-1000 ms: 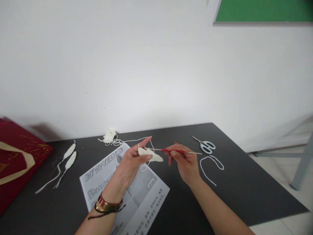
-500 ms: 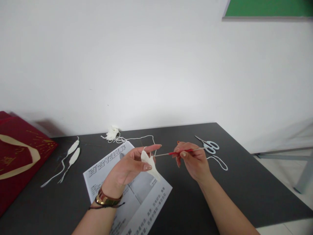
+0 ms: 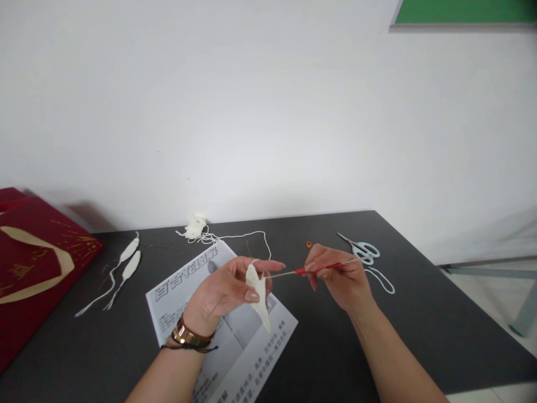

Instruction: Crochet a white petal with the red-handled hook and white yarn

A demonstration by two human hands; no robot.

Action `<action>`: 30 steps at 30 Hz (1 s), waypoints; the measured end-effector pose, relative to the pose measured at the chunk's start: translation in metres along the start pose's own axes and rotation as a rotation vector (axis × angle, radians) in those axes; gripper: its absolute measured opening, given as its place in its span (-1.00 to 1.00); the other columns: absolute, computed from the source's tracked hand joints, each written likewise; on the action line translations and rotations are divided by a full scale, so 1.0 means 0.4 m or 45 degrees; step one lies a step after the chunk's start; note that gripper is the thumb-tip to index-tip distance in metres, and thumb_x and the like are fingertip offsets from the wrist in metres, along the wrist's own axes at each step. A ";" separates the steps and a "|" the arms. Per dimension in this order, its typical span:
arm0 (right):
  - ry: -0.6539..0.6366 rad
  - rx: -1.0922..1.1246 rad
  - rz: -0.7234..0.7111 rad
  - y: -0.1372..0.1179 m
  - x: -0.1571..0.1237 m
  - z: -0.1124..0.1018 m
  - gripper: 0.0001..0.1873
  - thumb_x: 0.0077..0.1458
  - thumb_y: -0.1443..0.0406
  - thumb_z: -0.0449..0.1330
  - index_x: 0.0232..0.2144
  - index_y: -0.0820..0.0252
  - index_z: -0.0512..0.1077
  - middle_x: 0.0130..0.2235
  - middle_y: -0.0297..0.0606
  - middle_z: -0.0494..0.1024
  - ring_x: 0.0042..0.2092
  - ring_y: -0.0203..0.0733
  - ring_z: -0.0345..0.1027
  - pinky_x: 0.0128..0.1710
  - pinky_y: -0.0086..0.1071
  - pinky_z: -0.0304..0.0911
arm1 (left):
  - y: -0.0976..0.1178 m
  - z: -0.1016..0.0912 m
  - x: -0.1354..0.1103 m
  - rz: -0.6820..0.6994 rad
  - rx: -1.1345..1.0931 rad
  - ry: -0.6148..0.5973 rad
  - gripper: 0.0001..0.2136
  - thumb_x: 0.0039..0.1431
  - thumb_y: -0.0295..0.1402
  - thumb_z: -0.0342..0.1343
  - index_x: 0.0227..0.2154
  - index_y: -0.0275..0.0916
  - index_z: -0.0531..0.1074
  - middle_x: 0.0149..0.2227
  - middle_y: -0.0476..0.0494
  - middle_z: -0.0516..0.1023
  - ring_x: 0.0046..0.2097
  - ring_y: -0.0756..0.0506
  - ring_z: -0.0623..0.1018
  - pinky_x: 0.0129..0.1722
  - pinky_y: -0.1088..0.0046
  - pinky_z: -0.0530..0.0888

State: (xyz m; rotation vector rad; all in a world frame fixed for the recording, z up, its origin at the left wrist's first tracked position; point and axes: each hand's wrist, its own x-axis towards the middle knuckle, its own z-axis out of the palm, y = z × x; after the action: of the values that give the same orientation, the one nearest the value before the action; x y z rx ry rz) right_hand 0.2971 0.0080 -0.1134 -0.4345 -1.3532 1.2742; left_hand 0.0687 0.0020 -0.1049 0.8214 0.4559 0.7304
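Note:
My left hand (image 3: 229, 288) pinches a small white crocheted piece (image 3: 259, 296) between thumb and fingers, with the forefinger stretched out and white yarn (image 3: 239, 235) looped over it. The piece hangs point down above a printed sheet (image 3: 218, 319). To its right, my right hand (image 3: 338, 277) is closed on a crochet hook with a red grip (image 3: 319, 267). The hook's metal tip points left and meets the top of the piece. The yarn runs back to a small white bundle (image 3: 195, 226) near the wall.
A dark table (image 3: 377, 336) stands against a white wall. Pale blue scissors (image 3: 364, 249) and a loose loop of white yarn (image 3: 384, 280) lie at the right. Two finished white pieces (image 3: 128, 257) lie at the left beside a red bag (image 3: 29, 268). A small orange marker (image 3: 309, 244) lies behind my right hand.
The crocheted piece has swung from lying sideways to hanging point down. Both hands have drifted a little right and down in view, and the hook stays at the piece.

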 end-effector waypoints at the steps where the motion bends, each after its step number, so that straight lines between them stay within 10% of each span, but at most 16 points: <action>1: 0.003 0.004 -0.001 0.000 -0.001 0.001 -0.92 0.02 0.30 0.25 -0.41 0.12 0.56 -0.44 -0.23 0.48 -0.46 -0.24 0.34 -0.64 -0.43 0.24 | -0.001 -0.002 0.000 -0.002 -0.007 -0.012 -0.53 -0.31 -0.49 0.31 -0.18 -0.27 0.56 -0.53 -0.11 0.46 -0.47 -0.01 0.33 -0.44 0.47 0.24; 30: -0.102 -0.033 -0.014 -0.024 -0.002 -0.006 -0.91 0.04 0.33 0.24 -0.38 0.15 0.57 -0.40 -0.22 0.50 -0.52 -0.29 0.33 -0.64 -0.44 0.27 | -0.009 -0.021 -0.001 -0.018 0.055 -0.054 -0.48 -0.30 -0.48 0.33 -0.12 -0.34 0.52 -0.53 -0.08 0.41 -0.48 0.03 0.31 -0.55 0.56 0.25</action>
State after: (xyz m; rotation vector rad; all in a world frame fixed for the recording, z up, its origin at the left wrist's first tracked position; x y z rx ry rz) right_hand 0.3034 0.0050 -0.1065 -0.3973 -1.4389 1.2775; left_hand 0.0646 0.0042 -0.1129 0.8713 0.4405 0.6908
